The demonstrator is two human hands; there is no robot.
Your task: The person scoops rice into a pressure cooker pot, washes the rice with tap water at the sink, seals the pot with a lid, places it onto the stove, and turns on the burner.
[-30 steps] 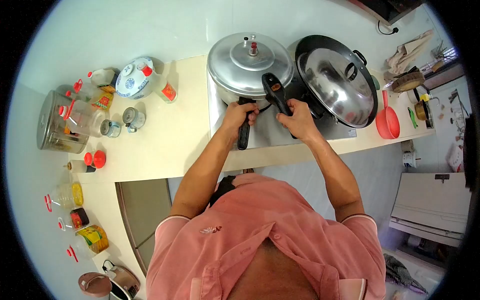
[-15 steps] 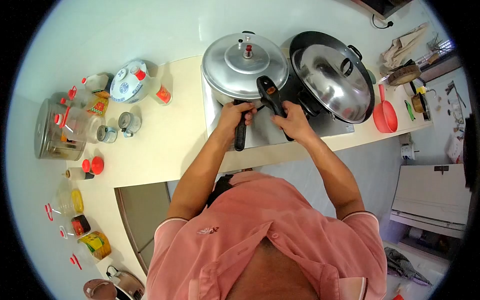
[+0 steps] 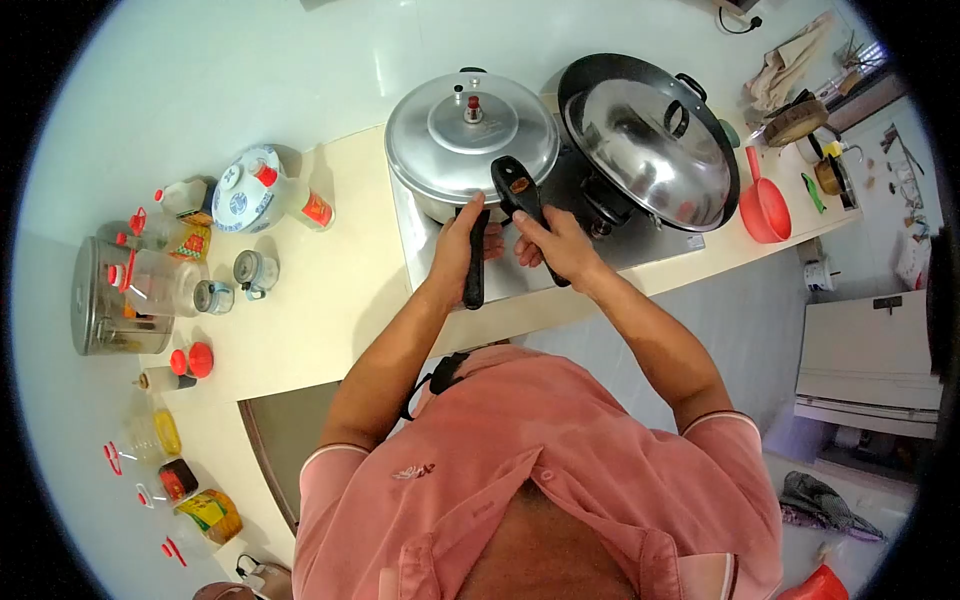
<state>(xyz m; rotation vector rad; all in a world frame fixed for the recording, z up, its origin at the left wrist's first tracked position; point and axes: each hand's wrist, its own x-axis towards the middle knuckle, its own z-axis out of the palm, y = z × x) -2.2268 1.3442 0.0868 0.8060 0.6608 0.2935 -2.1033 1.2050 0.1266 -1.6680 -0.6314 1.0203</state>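
A silver pressure cooker (image 3: 420, 140) sits on the left side of the stove, its lid on and a red-topped valve (image 3: 474, 110) at the lid's centre. My left hand (image 3: 462, 245) is closed round the black pot handle (image 3: 474, 285), thumb pointing up along it. Closed on the black lid handle (image 3: 515, 182) is my right hand (image 3: 562, 243), its thumb across the top and fingertips showing on the inner side. The two handles stand apart at a narrow angle, spreading towards my body.
Right of the cooker, a black wok (image 3: 590, 80) carries a tilted shiny lid (image 3: 650, 150). A red dipper (image 3: 765, 215) lies farther right. Glass jars (image 3: 255, 270), a blue-and-white lidded pot (image 3: 245, 195) and several bottles line the left counter (image 3: 330, 270).
The view has shifted slightly. The handles look a little closer together. My left thumb now lies up along its handle, and more of my right fingers show between the handles.
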